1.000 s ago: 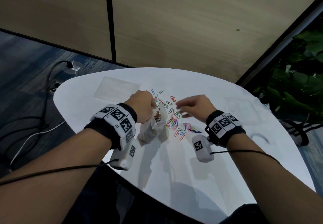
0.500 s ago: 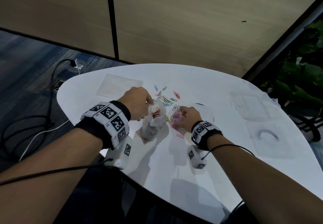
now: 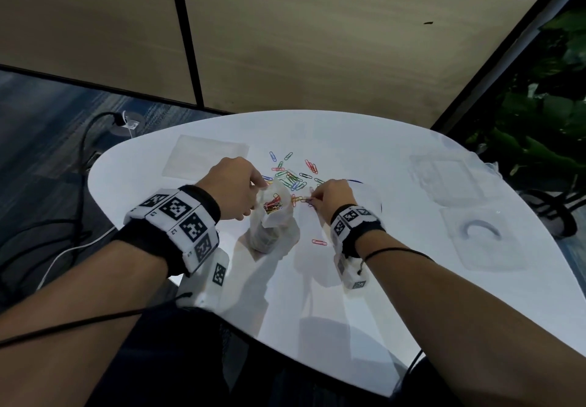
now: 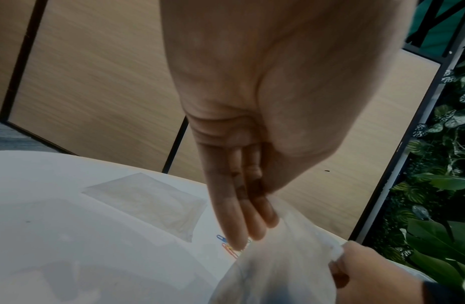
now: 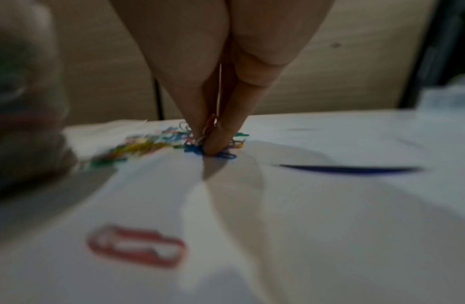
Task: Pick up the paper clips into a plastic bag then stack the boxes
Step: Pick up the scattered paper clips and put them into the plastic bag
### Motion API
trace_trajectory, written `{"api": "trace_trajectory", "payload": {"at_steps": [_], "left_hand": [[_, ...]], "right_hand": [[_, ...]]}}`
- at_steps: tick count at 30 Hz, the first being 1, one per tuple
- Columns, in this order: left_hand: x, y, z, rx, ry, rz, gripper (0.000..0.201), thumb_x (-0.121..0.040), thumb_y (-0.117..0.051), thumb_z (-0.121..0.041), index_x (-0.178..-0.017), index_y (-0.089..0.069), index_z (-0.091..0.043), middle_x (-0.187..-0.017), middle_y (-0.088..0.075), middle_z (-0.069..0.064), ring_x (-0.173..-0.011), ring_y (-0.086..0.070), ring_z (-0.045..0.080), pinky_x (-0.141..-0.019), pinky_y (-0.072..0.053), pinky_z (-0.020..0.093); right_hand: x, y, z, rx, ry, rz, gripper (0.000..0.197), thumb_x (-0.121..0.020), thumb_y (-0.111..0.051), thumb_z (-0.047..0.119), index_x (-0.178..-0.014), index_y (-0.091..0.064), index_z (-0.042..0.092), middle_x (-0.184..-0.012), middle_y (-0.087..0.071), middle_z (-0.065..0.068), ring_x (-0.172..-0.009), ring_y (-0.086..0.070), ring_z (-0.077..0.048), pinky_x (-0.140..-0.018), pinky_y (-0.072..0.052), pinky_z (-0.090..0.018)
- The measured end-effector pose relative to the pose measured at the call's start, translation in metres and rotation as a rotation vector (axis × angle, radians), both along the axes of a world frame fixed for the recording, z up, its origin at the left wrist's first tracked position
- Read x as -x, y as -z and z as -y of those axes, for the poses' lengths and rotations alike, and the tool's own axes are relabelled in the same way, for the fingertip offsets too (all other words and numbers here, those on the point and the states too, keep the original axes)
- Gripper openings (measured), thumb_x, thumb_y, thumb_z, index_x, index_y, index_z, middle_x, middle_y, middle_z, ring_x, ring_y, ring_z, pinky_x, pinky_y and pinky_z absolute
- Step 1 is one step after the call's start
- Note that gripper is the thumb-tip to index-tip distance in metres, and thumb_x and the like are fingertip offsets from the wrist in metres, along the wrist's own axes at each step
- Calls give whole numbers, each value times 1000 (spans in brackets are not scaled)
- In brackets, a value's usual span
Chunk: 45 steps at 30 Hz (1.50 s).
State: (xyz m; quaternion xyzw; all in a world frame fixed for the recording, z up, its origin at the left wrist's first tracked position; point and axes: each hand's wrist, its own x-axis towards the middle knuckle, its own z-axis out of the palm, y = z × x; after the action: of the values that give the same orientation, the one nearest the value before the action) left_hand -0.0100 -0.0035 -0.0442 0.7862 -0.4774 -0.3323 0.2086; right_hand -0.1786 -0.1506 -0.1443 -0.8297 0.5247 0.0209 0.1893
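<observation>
A clear plastic bag point(image 3: 272, 225) stands on the white table point(image 3: 348, 295) with several coloured paper clips inside. My left hand point(image 3: 236, 186) pinches the bag's rim point(image 4: 299, 232) and holds it open. Loose coloured paper clips point(image 3: 293, 178) lie scattered just beyond the bag. My right hand point(image 3: 329, 195), right of the bag, pinches a bunch of clips point(image 5: 213, 142) against the table. One red clip point(image 3: 318, 242) lies alone nearer me, blurred in the right wrist view point(image 5: 136, 245). Clear plastic boxes point(image 3: 444, 178) sit at the right.
A flat clear lid or sheet point(image 3: 203, 160) lies at the table's far left. Another clear box with a ring shape point(image 3: 482, 235) sits near the right edge. Cables point(image 3: 63, 248) run over the floor to the left; plants point(image 3: 539, 105) stand at the right.
My right hand closed onto the clip pile and swept in toward the bag's mouth. The left hand kept holding the bag. My head view shifted closer and lower.
</observation>
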Motion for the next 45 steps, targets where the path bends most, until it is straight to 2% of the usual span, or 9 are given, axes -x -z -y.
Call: {"api": "trace_trajectory", "payload": {"at_steps": [6,11,15,20,26,31,34,39,45], "left_hand": [[1,1,0,1,-26,-49,29,-97,-47,-3,-118,-67,-7,-73,-70,14,-60,-68,24,-60,-61,33],[4,1,4,1,-58,-49,31,-97,-47,-2,-122,-65,-3,-75,-71,15,-58,-70,24,-60,-61,33],[5,0,4,8,-86,-73,27,-95,-49,2,-114,-68,-1,-76,-72,19,-65,-74,32,-68,-64,42],[3,-3,1,31,-96,-80,25,-95,-51,3,-110,-69,-3,-74,-71,18,-64,-74,31,-71,-64,43],[-2,-7,-3,53,-64,-50,28,-91,-50,5,-106,-72,-6,-77,-73,15,-66,-75,31,-71,-64,42],[-16,-7,-9,41,-100,-29,27,-91,-54,5,-104,-73,-9,-72,-69,9,-67,-75,31,-72,-64,41],[-30,-9,-17,53,-173,-42,24,-94,-53,4,-99,-73,-9,-73,-66,8,-62,-74,30,-69,-64,42],[-53,-6,-31,125,-269,0,23,-94,-55,1,-92,-73,-11,-88,-71,14,-72,-74,29,-73,-64,42],[-61,2,-30,72,-247,67,24,-88,-60,4,-92,-74,-14,-91,-73,13,-82,-73,30,-78,-62,41]], "right_hand": [[22,-17,9,-601,427,725,13,-78,-79,9,-82,-74,-2,-85,-69,-19,-78,-65,-28,-84,-54,-32],[-2,-64,-12,-1040,308,1128,14,-89,-65,2,-100,-69,-5,-94,-74,-11,-87,-72,-14,-78,-57,-18],[-20,-76,-37,-967,70,819,14,-85,-69,2,-97,-72,-5,-90,-73,-15,-85,-71,-21,-86,-58,-27],[-39,-83,-52,-332,-275,291,12,-76,-76,15,-88,-79,17,-83,-74,4,-78,-65,-8,-77,-50,-22],[-53,-98,-61,-171,-418,83,20,-74,-69,10,-77,-79,27,-71,-72,11,-71,-65,-7,-71,-56,-26],[-49,-111,-29,-655,-150,545,23,-86,-53,-7,-90,-74,2,-93,-75,-16,-76,-73,-18,-68,-58,-25],[-36,-83,17,-485,195,757,22,-91,-54,0,-84,-73,8,-105,-71,-25,-73,-70,-22,-72,-61,-32],[-32,0,58,-242,190,7,54,-99,-46,37,-147,-38,13,-156,-34,-8,-140,-38,-28,-113,-30,-33],[-89,20,52,-115,34,34,57,-101,-34,37,-151,-26,12,-157,-29,-14,-141,-32,-34,-115,-28,-42]]}}
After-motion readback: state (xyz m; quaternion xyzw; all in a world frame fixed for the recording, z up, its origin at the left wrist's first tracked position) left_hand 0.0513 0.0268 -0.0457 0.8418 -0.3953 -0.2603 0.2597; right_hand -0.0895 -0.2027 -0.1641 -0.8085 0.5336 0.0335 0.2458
